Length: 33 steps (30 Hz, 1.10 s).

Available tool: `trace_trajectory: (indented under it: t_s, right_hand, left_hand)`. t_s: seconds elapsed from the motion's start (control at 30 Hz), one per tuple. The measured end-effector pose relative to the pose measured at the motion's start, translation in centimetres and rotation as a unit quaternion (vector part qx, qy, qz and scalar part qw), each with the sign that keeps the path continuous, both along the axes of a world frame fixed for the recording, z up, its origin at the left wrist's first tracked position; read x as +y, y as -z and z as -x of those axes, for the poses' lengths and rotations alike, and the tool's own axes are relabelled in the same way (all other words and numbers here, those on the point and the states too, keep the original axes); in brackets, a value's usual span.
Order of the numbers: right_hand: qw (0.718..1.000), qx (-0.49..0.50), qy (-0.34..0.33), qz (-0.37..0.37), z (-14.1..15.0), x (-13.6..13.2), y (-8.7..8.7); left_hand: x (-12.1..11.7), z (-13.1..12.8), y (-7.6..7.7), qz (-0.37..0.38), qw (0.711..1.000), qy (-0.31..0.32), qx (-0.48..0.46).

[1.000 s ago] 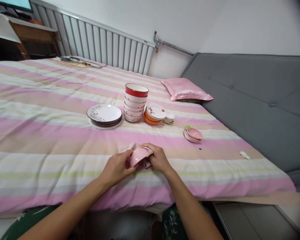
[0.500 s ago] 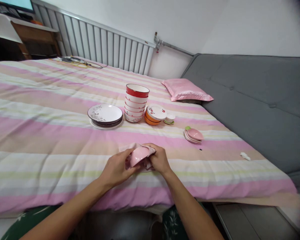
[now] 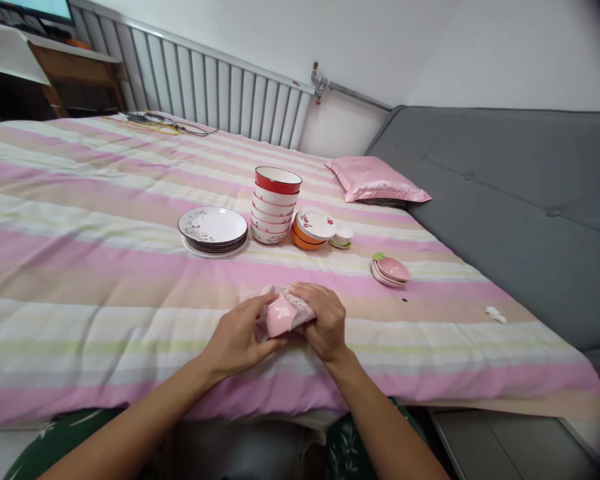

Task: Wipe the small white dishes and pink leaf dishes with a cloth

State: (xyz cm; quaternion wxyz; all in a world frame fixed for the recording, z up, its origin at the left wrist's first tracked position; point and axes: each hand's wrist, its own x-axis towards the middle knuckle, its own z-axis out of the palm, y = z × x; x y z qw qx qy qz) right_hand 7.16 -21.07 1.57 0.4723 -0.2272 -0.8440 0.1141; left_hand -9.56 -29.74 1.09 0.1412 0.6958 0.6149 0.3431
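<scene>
Between my hands, above the near part of the bed, is a small pink dish (image 3: 280, 317) with a glossy curved underside. My left hand (image 3: 237, 337) grips its left edge, thumb below and fingers above. A pale pinkish cloth (image 3: 303, 313) wraps the dish's right side, and my right hand (image 3: 325, 320) is closed on the cloth, pressing it against the dish. Part of the cloth shows behind the dish. The dish's inner side is hidden. To the right lies a small stack of pink dishes (image 3: 391, 271) with a green leaf-shaped tip.
On the striped bedspread (image 3: 105, 280) stand a stack of plates (image 3: 214, 227), a tall stack of bowls (image 3: 276, 207), orange bowls (image 3: 307, 240) under flowered dishes, and small white dishes (image 3: 343, 235). A crumpled white scrap (image 3: 496, 314) lies right. Behind are a pink cushion (image 3: 377, 179) and cables (image 3: 165, 123).
My right hand has moved the cloth further over the pink dish, and its fingers are more curled around the dish's right side. My left hand keeps its grip. The view has shifted slightly.
</scene>
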Motion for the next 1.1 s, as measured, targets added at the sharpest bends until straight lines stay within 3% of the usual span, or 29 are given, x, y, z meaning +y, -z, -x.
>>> trace_trajectory:
  t_s: [0.2, 0.33, 0.47, 0.73, 0.9, 1.1]
  right_hand:
    - [0.984, 0.098, 0.079, 0.127, -0.3, 0.8, 0.0]
    - [0.991, 0.075, 0.078, 0.075, -0.2, 1.0, 0.0]
    - [0.999, -0.011, 0.026, 0.026, 0.4, 0.7, 0.1]
    - [0.995, -0.071, -0.051, -0.050, 1.0, -0.2, 0.0]
    - [0.991, -0.079, -0.095, -0.056, 1.1, -0.3, -0.1]
    - [0.991, -0.077, -0.107, -0.011, 0.8, 0.9, 0.2]
  left_hand:
    - [-0.1, 0.1, 0.0, 0.013, 1.000, -0.001, 0.011]
    - [-0.1, 0.1, 0.1, 0.011, 1.000, -0.004, 0.004]
    - [0.1, 0.0, 0.4, -0.003, 1.000, 0.000, -0.007]
    - [0.3, 0.4, 1.2, 0.007, 0.999, -0.013, -0.031]
    - [0.5, 0.6, 0.9, 0.022, 0.999, -0.001, -0.046]
    - [0.6, 0.5, 0.9, 0.027, 0.998, -0.014, -0.048]
